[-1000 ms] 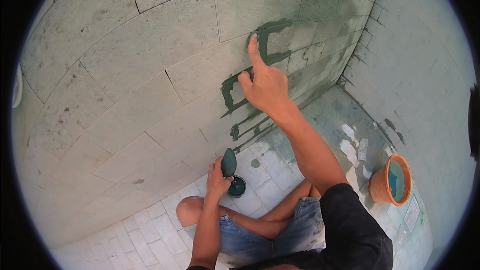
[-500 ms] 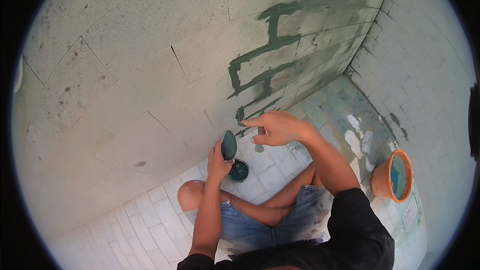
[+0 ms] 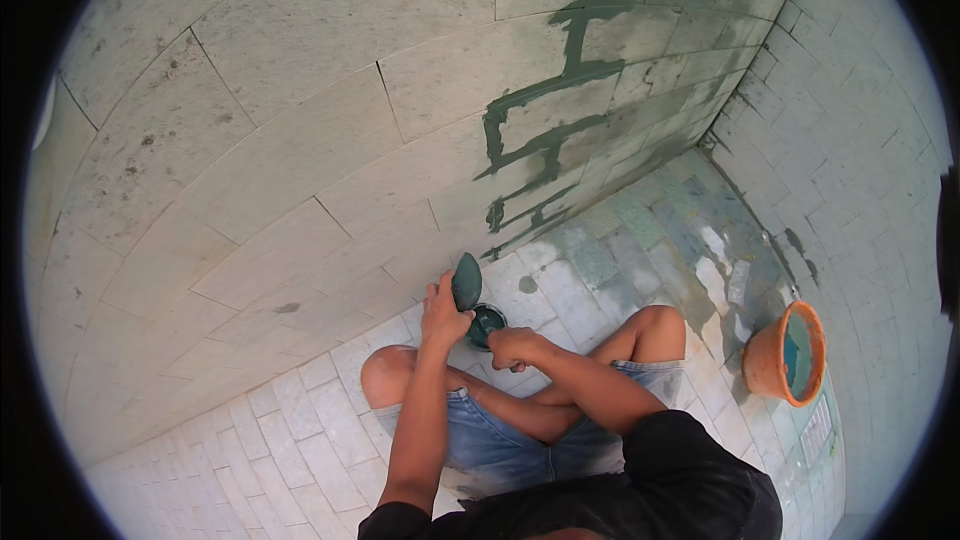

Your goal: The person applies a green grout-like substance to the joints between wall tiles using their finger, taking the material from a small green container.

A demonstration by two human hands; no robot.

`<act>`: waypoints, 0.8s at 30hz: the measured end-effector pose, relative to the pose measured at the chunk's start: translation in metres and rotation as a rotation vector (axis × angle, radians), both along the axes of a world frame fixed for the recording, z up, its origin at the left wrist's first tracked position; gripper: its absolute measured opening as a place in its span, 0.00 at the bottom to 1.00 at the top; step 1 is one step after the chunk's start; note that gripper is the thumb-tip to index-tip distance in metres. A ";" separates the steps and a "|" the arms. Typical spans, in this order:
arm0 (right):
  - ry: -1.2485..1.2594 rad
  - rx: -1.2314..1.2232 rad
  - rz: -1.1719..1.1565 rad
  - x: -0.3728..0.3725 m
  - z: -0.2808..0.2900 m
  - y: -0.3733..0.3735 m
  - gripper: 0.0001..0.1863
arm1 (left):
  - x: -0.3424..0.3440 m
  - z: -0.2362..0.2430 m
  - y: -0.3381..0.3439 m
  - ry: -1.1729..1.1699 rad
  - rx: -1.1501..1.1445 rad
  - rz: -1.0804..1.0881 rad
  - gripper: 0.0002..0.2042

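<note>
Dark-green blade [image 3: 467,281] held at its lower end in the left hand [image 3: 445,316], thumb and fingers closed. Cup [image 3: 488,307] seen just beside. Right hand [image 3: 514,347] brought against cup, fingers curled; anything pinched cannot be told. Wall [image 3: 300,150] streaked green.

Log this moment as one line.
left hand: holding green oval piece | right hand: at dark pot | wall: streaked with green paste | orange bucket: on floor

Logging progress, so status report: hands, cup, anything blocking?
Left hand holding green oval piece. Right hand at the dark cup. Orange bucket off right, not blocking.
</note>
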State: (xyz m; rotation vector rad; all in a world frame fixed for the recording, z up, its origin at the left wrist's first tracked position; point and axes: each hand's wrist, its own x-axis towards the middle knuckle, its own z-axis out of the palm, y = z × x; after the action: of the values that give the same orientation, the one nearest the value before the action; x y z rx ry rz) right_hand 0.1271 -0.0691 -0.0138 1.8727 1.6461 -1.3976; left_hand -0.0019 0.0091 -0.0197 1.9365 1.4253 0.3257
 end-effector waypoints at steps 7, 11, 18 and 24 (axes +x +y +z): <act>0.210 -0.119 -0.261 0.003 -0.017 -0.001 0.28 | -0.001 -0.002 0.002 0.007 0.015 -0.025 0.44; 0.362 -0.128 -0.433 0.003 -0.029 -0.009 0.43 | -0.002 0.001 0.000 0.045 0.033 -0.009 0.44; 0.560 -0.158 -0.635 0.011 -0.038 -0.017 0.41 | -0.007 0.006 -0.002 0.047 0.080 0.013 0.44; 0.748 -0.133 -0.679 0.038 -0.015 -0.022 0.42 | -0.025 0.025 -0.010 -0.031 0.165 0.038 0.43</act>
State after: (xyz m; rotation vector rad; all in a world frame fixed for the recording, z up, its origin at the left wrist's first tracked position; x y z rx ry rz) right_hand 0.1653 -0.0915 -0.0292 2.0546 1.1066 -2.6600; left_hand -0.0272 -0.0011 0.0052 2.0277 1.4556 0.5030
